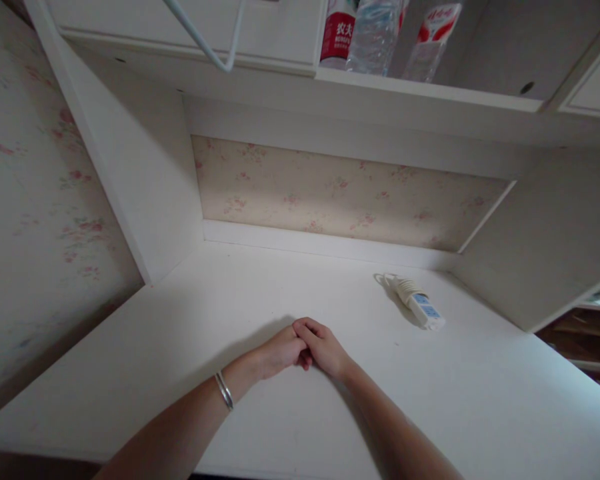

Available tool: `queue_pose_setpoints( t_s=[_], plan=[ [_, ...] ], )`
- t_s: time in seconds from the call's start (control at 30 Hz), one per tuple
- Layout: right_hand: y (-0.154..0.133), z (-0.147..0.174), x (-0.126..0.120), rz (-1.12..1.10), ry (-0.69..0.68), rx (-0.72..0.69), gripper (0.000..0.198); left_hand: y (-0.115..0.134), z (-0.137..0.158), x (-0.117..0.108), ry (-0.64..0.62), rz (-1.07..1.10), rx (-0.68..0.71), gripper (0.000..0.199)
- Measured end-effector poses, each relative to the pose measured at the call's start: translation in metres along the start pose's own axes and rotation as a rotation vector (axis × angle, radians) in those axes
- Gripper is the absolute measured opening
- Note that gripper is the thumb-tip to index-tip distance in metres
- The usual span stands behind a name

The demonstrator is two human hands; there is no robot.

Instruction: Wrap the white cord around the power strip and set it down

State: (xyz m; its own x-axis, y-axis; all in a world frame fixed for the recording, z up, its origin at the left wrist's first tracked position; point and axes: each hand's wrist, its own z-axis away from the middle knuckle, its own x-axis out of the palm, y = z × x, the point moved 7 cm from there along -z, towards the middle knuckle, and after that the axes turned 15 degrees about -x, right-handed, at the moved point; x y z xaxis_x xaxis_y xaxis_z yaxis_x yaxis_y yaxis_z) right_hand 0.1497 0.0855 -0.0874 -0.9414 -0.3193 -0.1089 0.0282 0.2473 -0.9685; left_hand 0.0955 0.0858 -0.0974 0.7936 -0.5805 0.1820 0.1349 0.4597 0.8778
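Observation:
My left hand [281, 351] and my right hand [326, 348] are clasped together over the middle of the white desk [220, 307]. Their fingers are folded against each other, partly hidden, and no object shows in them. Around my left wrist sits a silver bracelet [225, 391]. To the right of the hands, apart from them, a white power strip [427, 311] with blue socket faces lies on the desk. Its pale cord [405, 288] is coiled at the far end.
Above the desk, an open shelf [430, 92] holds several plastic bottles [375, 37], some with red labels. A bent pale rod [205, 43] hangs at the upper left. White side panels [145, 160] flank the desk, with floral wallpaper [325, 190] behind.

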Motion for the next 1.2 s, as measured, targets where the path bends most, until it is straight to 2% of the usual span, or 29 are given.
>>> queue_pose_setpoints(
  t_s=[0.43, 1.2],
  plan=[
    [-0.0024, 0.0003, 0.0013, -0.019, -0.002, -0.003, 0.039, -0.0012, 0.0009, -0.0001, 0.007, 0.002, -0.018, 0.022],
    [-0.0067, 0.0016, 0.0018, 0.002, -0.012, 0.002, 0.039, -0.0001, 0.0022, 0.0012, 0.007, -0.006, -0.017, 0.022]
  ],
)
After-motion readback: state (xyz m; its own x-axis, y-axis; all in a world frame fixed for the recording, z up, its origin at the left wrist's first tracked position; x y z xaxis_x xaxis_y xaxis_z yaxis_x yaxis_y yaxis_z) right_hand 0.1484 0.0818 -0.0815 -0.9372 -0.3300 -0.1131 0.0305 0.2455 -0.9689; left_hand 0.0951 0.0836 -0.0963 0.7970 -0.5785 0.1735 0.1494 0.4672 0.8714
